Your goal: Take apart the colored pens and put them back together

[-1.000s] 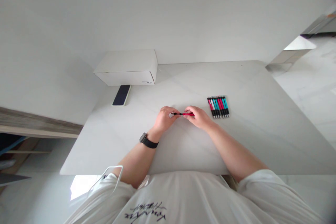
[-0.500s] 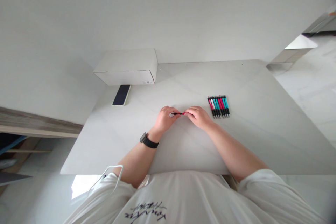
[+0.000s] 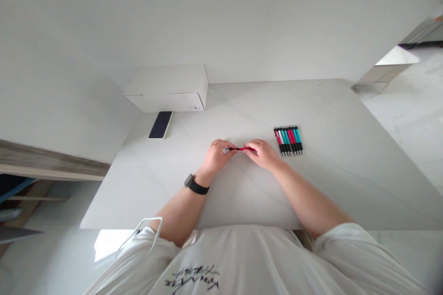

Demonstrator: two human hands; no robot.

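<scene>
Between my two hands a red and black pen (image 3: 241, 149) lies level over the middle of the table. My left hand (image 3: 218, 155) is closed on its black end, and the pen's tip pokes out to the left of the fingers. The fingers of my right hand (image 3: 260, 153) pinch the red barrel, part of which they cover. Off to the right of my right hand, a row of several pens (image 3: 288, 140) in red, white and teal lies side by side, all with black grips pointing toward me.
A white box (image 3: 166, 97) stands against the wall at the back left of the table (image 3: 346, 161). In front of it lies a phone (image 3: 161, 125) with a dark screen. A black watch (image 3: 197, 185) is on my left wrist.
More of the pen's red barrel shows at my right fingers than before. Both hands stay in nearly the same place, and the row of pens has not moved.
</scene>
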